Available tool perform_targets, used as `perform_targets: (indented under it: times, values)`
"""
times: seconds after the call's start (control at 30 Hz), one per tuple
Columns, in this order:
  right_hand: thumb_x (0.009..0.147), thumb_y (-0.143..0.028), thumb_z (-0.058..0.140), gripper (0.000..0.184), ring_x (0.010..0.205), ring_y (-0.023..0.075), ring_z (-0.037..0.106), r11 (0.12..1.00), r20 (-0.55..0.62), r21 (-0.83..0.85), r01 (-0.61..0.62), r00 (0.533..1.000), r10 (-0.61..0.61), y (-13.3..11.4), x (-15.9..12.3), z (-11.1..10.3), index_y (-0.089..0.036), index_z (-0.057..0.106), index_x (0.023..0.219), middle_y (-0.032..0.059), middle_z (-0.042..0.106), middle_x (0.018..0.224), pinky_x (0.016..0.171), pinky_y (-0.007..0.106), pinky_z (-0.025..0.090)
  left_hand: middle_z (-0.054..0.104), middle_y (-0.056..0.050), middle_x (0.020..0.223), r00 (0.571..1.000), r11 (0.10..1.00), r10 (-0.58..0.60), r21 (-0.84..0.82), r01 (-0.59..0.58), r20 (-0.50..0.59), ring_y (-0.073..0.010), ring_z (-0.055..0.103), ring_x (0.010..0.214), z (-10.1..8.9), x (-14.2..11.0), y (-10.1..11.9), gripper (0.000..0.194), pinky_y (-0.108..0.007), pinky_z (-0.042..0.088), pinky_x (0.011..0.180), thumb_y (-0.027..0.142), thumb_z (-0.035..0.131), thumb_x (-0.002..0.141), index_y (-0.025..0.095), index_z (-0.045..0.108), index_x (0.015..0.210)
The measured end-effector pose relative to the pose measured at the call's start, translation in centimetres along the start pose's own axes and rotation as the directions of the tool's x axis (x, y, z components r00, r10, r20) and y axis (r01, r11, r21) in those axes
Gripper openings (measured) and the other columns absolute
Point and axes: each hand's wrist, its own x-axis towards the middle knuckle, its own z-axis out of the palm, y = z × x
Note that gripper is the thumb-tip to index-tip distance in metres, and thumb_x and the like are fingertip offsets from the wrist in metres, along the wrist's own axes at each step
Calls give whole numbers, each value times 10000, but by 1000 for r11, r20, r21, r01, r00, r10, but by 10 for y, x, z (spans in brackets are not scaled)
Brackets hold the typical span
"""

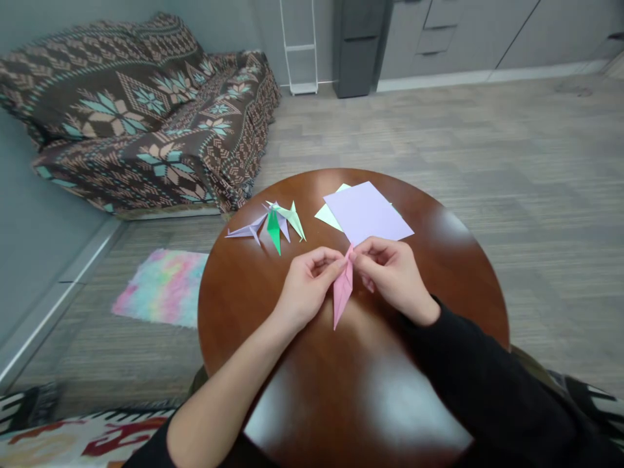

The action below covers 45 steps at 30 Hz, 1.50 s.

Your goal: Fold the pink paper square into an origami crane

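A pink folded paper piece [343, 292], long and pointed at its lower end, is held between my two hands above the round table. My left hand [312, 279] pinches its upper left side between thumb and fingers. On the other side, my right hand [389, 270] grips the narrow top tip, with the thumb over it. The fingers cover part of the upper folds. Beyond my right hand lies a flat lilac paper sheet [369, 211], overlapping a pale green sheet [328, 216].
Several folded paper cranes lie at the table's far left, among them a green one [273, 231] and a lilac one [247, 229]. The brown table [234, 312] has a rounded edge. A patterned sofa [146, 123] and a fluffy rug [163, 286] are to the left.
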Motion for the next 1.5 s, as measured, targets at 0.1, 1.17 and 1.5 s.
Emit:
perform_targets:
  times: [0.1,1.17,1.5]
  values:
    - [807,-307,818,193,349,81,494,1000,45,26,-11,999,10,1,0,-1,-154,703,782,-48,595,459,367,195,365,727,-23,778,1000,999,18,43,-19,19,-131,630,732,0,0,2,200,-224,485,736,316,760,879,123,751,824]
    - [868,-326,783,176,443,96,516,996,31,-15,91,995,-91,7,5,-9,-181,700,813,-38,616,556,448,230,390,705,-19,746,999,985,34,171,-35,11,-129,606,702,0,-1,12,166,-235,458,700,290,757,821,133,716,781]
    - [885,-207,653,88,699,151,595,938,280,-300,176,956,-90,-3,5,-18,-177,681,807,12,675,758,656,261,457,710,-27,691,996,962,-52,273,31,71,-133,597,619,-15,2,16,176,-235,417,605,306,785,782,133,762,758]
